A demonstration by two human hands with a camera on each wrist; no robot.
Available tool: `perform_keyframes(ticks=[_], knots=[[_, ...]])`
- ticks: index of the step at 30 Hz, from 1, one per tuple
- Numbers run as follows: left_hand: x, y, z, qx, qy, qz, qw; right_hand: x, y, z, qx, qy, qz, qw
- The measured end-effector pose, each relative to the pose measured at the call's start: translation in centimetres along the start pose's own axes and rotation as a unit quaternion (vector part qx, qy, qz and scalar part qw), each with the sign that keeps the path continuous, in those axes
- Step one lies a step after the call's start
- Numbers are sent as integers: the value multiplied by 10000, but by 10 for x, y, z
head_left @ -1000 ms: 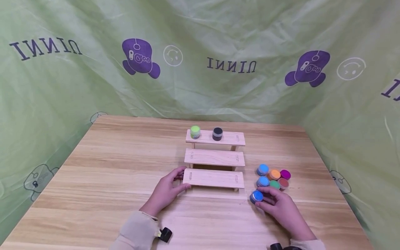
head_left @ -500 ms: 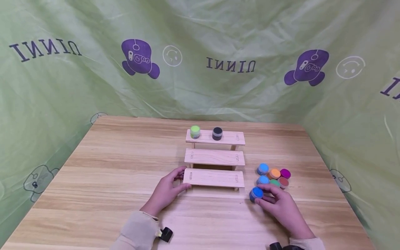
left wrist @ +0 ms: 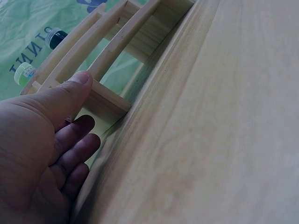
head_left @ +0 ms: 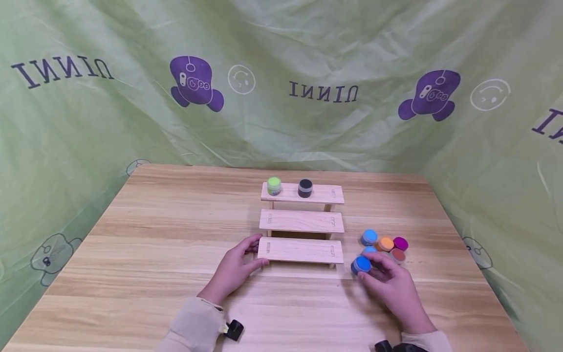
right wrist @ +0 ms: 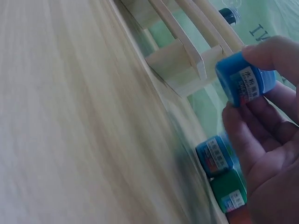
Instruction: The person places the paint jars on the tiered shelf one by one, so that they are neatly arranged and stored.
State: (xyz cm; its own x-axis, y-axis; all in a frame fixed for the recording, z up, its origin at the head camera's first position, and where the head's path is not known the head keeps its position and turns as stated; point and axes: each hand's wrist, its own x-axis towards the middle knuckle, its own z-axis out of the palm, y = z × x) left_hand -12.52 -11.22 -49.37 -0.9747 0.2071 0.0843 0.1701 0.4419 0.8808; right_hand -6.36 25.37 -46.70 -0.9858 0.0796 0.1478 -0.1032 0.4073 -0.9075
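Note:
A dark blue paint jar (head_left: pixel 361 265) is pinched between the thumb and fingers of my right hand (head_left: pixel 398 293). The right wrist view shows this labelled jar (right wrist: pixel 246 79) tilted and held clear of the table. My left hand (head_left: pixel 233 269) grips the left end of the lowest step of a three-step wooden display rack (head_left: pixel 301 250), its thumb (left wrist: pixel 80 78) against the step's edge. On the top step stand a light green paint jar (head_left: pixel 274 186) at the left and a black paint jar (head_left: pixel 305 188) near the middle.
Right of the rack, several paint jars stand clustered on the wooden table (head_left: pixel 154 234): light blue (head_left: pixel 369 237), orange (head_left: pixel 385 244), purple (head_left: pixel 400 243), brown-red (head_left: pixel 398 255) and a green one (right wrist: pixel 229 190). Green printed fabric (head_left: pixel 272 132) encloses the table's back and sides.
My right hand has raised the dark blue jar off the table and moved it slightly away from me, now overlapping the nearer jars. The left hand stays at the rack.

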Motion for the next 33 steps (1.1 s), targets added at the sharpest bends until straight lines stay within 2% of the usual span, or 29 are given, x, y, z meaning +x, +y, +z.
perform_keyframes(ticks=[7,18,26,33], knots=[[0,-1,0,22,-4,-9,10000,1,-10,6,389,155,-153,9990],[0,-1,0,47,-6,12,10000,7,-19,6,528,402,217,9976],[0,-1,0,5,-21,-44,10000,17,-26,7,629,695,94,9956],[0,-1,0,-11,-17,-22,10000,31,-36,6,623,670,-62,9958]])
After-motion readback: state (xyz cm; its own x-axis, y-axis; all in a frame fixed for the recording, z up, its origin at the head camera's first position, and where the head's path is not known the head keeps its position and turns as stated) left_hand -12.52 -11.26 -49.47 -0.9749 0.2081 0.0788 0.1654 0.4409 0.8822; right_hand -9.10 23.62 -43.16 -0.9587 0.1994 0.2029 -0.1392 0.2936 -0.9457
